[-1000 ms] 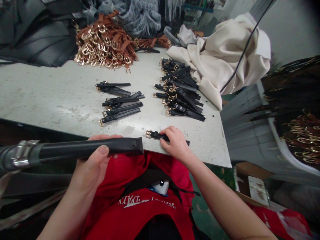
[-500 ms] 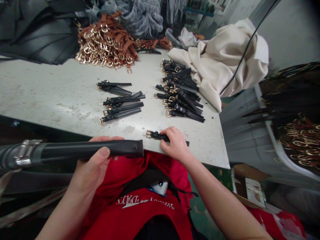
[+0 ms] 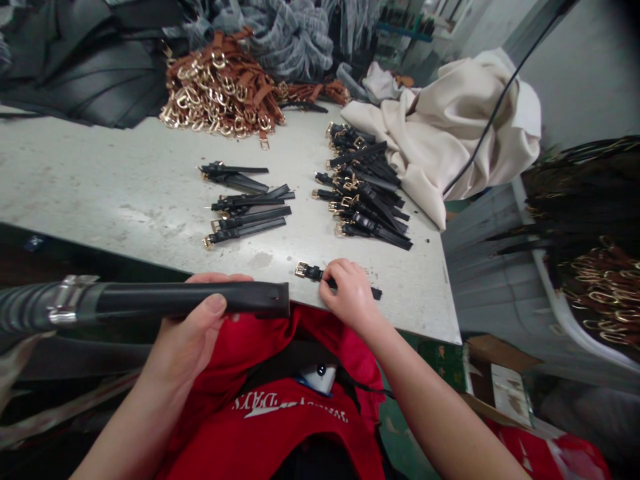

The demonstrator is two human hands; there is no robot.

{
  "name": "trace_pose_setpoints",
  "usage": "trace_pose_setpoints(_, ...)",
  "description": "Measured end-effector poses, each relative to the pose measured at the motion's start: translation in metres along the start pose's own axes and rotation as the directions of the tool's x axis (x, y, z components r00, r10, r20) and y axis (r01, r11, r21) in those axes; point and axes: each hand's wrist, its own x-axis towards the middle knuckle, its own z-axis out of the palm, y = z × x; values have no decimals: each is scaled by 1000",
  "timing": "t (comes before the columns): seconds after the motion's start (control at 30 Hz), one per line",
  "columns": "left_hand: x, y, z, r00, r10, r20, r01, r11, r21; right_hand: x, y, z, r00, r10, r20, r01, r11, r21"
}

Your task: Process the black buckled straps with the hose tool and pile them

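Observation:
My left hand [image 3: 193,333] is closed round a thick black rod-like tool [image 3: 165,300] with a metal collar at its left end, held level just before the table's near edge. My right hand [image 3: 350,293] rests on the grey table [image 3: 100,193] with its fingers pinched on a short black strap with a gold buckle [image 3: 307,271]. The strap's tail sticks out to the right of the hand.
Several black straps lie in a loose group [image 3: 247,203] at mid-table and a bigger pile [image 3: 365,193] to the right. A heap of brown straps with gold buckles [image 3: 220,90] sits at the back. Cream cloth [image 3: 460,133] drapes the right edge. A bin of straps [image 3: 600,280] stands at right.
Both hands keep their holds. The view has shifted slightly, and the right hand's fingers have crept a little along the strap.

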Motion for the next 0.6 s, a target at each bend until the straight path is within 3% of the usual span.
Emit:
trace_pose_setpoints(0.23, 0, -1, 0, 1000, 7, 12, -7, 1000, -15, -5, 2, 5, 994, -72, -84, 72, 997, -14)
trace_pose_setpoints(0.6, -4, 0, 2, 1000, -22, 15, 23, 998, -58, -9, -8, 5, 990, -68, -123, 52, 990, -128)
